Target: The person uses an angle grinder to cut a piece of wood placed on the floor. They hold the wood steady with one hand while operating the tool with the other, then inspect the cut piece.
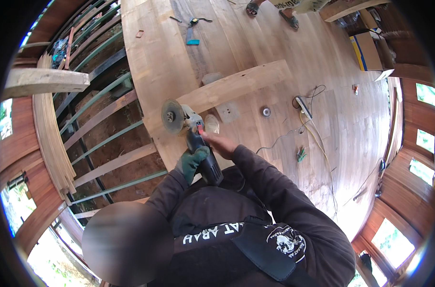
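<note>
The grinder (210, 169), black-bodied, with a red part (200, 129) and a round grey disc (172, 116) at its metal head, was held before the torso (212, 205). The left hand (193, 160), in a green glove, was closed around the body; the bare right hand (220, 144) lay against it by the red part, whether gripping could not be told. Beyond, a board (246, 84) lay on the plank floor (279, 131); leftward, joists (117, 164) crossed brown soil (107, 143). Wooden walls (396, 193) stood around.

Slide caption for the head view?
Gloved left hand grips a grinder, bare right hand against it, above a wooden floor.
</note>
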Demonstrator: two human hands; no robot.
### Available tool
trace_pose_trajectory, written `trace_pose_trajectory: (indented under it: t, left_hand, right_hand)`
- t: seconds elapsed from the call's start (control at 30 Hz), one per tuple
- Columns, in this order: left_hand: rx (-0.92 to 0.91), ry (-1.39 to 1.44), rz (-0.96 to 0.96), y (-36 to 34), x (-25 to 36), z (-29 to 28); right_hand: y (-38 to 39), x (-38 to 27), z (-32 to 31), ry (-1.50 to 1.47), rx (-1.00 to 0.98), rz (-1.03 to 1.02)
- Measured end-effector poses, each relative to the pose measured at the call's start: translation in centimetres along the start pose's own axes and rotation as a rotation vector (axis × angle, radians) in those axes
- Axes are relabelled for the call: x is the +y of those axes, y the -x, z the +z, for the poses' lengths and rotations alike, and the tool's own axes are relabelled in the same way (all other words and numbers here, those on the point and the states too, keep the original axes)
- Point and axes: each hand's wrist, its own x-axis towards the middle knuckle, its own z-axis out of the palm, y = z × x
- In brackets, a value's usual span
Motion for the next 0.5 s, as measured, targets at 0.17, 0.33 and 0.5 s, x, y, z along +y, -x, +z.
trace_pose_trajectory:
  t: [0.17,0.33,0.5]
  left_hand:
    - [-0.046,0.022,-0.061,-3.1,0.6,2.0]
    - [-0.235,0.079,-0.241,-2.5,-2.4,3.0]
    - [-0.35,-0.271,-0.14,-4.0,-6.0,2.6]
  right_hand:
    - [-1.3,-2.7,-1.0,-0.16,0.016,0.077]
    - [0.5,-2.2,-2.6,-0.249,0.197,0.052]
    - [4.0,0.0,-3.2,-0.24,0.302,-0.125]
